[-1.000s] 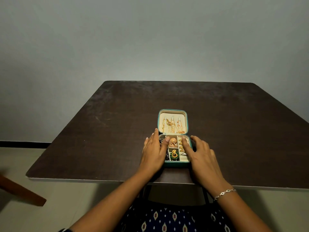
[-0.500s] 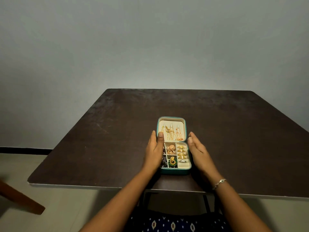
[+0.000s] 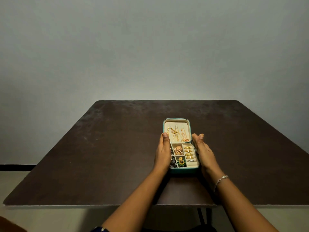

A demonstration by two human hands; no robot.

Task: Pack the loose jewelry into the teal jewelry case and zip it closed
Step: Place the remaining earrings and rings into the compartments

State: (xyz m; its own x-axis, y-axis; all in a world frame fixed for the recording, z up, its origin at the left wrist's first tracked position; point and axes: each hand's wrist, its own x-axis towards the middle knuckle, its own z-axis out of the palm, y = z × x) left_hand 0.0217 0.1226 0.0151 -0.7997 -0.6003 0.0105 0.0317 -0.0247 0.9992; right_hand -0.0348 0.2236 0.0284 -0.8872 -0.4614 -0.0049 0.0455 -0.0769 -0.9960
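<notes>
Teal case point(image 3: 184, 171) sat open mid-bench point(image 3: 100, 156), jewelry point(image 3: 178, 150) in its compartments; packing looked done. Left hand point(image 3: 163, 153) and right hand point(image 3: 203, 151) flanked it, fingers straight, gripping nothing. Closing and zipping not yet done.

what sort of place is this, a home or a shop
Most likely a plain room in a home, though that is a guess. A dark table stands by a blank grey wall with a dark skirting, and a small teal case of personal jewelry lies open on it.
</notes>
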